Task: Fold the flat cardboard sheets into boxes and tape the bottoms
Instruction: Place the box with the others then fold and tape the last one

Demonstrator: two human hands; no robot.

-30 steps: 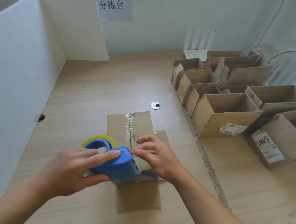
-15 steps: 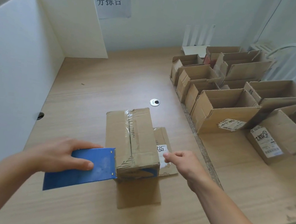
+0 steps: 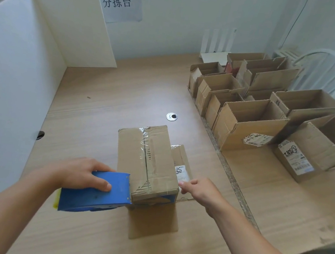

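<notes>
While the left hand (image 3: 75, 175) grips the blue tape dispenser (image 3: 98, 192) against the near-left corner of the taped box (image 3: 147, 162), the right hand (image 3: 200, 192), fingers loosely bent and holding nothing, touches its near-right corner; open boxes (image 3: 247, 124) stand beyond its right

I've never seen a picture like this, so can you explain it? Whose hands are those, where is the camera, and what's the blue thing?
There is no machine here: those are a person's two bare hands. The camera sits on the person's head and looks down, so you see roughly what they see. The left hand grips a blue tape dispenser, which is held against the near end of a cardboard box. The box stands on the wooden table, and a strip of clear tape runs along its top seam. The right hand touches the box's near right corner with its fingertips. To the right stand many open boxes. A white divider stands on the left.
</notes>
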